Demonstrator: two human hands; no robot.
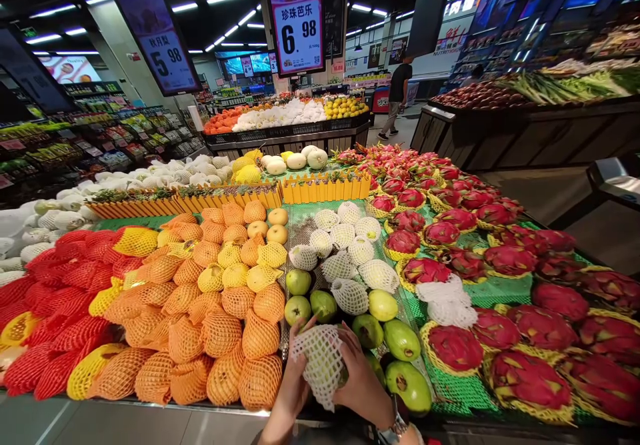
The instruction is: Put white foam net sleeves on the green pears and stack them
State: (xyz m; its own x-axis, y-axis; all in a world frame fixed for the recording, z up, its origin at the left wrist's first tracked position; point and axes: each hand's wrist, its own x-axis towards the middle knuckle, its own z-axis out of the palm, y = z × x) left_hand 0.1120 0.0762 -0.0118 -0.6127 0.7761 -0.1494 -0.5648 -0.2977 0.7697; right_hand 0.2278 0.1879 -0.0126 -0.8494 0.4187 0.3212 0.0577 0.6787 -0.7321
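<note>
Between my two hands is a green guava (320, 365) in a white foam net sleeve, held over the front edge of the fruit stand. My left hand (296, 372) grips its left side, and my right hand (361, 377), with a watch on the wrist, wraps round its right side. The net's loose end hangs down at the bottom. Just beyond my hands lie bare green guavas (323, 306), with more bare ones (407, 385) to the right. Behind them sit several guavas in white foam nets (350, 296).
Left of the guavas are pears in orange nets (220, 332), then red-netted fruit (65, 292). Dragon fruit (455, 348) on yellow nets fills the right, beside a bundle of white foam nets (447, 300). A low orange fence (325, 188) crosses behind. A person (399, 92) walks farther back.
</note>
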